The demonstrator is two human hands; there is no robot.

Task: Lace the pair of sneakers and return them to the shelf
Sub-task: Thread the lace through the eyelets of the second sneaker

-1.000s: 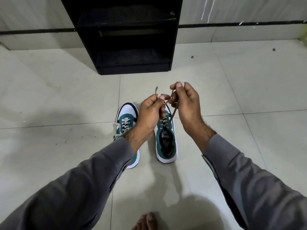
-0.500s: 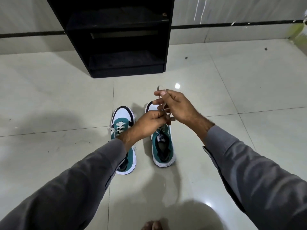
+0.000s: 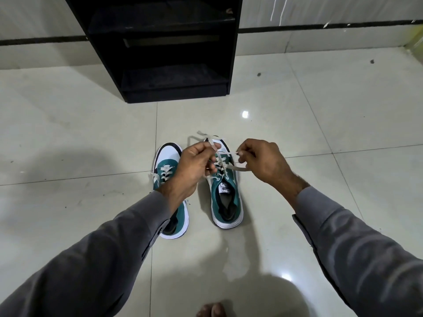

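**Q:** Teal and white, both of them? Where do the sneakers sit?

**A:** Yes. They stand side by side on the tile floor [image 3: 343,124], toes toward 12 o'clock. The left sneaker [image 3: 168,167] is partly under the left forearm, its lace already crossed through the eyelets. The right sneaker [image 3: 225,197] is just beside it at 3 o'clock, heel open to the camera, a label showing on its tongue.

**Q:** And the lace being worked?

**A:** The pale lace [image 3: 238,168] rises from the right sneaker's eyelets and splits toward both hands, which hang above its toe.

**Q:** How do the fingers sit on it?

**A:** The left hand [image 3: 196,163] is curled closed, its fingertips [image 3: 211,147] pinching one strand. A loose end sticks out past them toward 11 o'clock, over the toe. The right hand [image 3: 261,161] lies at 3 o'clock of the left one, near but apart. Its fingers are bent in tight, thumb and forefinger nipping the other strand at its tip. A flat run of lace passes below that hand's knuckles, back toward the eyelets.

**Q:** Where is the shelf?

**A:** The black shelf [image 3: 233,65] stands at 12 o'clock against the wall, well apart from the sneakers. Its open compartments are dark.

**Q:** Anything else?

**A:** Grey sleeves [image 3: 357,243] cover both forearms, and bare toes [image 3: 211,310] show at 6 o'clock.
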